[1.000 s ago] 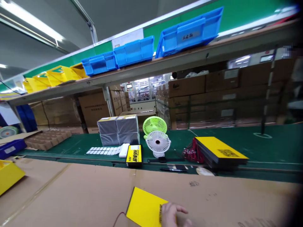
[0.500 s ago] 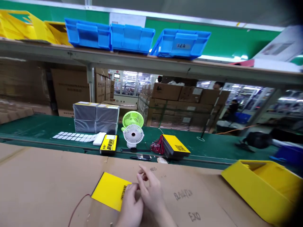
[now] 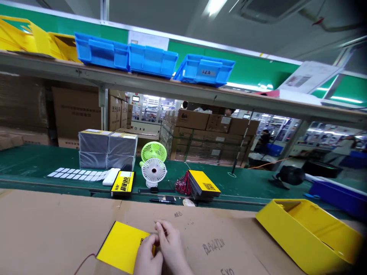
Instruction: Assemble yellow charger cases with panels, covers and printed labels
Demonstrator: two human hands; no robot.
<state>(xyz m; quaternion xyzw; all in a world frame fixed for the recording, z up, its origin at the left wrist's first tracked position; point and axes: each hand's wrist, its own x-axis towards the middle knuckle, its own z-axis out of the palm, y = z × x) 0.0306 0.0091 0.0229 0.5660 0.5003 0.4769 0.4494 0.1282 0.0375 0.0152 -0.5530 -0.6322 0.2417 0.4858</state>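
Observation:
A flat yellow panel point(image 3: 122, 244) with a black edge lies on the cardboard, and a thin red wire point(image 3: 85, 261) runs from its left corner. My left hand point(image 3: 147, 255) is closed at the panel's right side, covering most of a printed square code. Close against it, my right hand point(image 3: 171, 244) has thumb and fingers pinched together. Whatever sits between the fingers of either hand is too small or hidden to name.
Along the green bench stand a stack of yellow-topped panels point(image 3: 202, 185) with bundled red wires, a white fan point(image 3: 154, 172), a green fan point(image 3: 154, 151) and a yellow-black box point(image 3: 123, 182). A yellow bin point(image 3: 298, 236) is at right. Blue bins point(image 3: 153, 61) line the shelf above.
My right fingers, more stretched out before, have drawn into a pinch beside my left hand. The view has tilted up and turned a little right; the panel stays on the cardboard.

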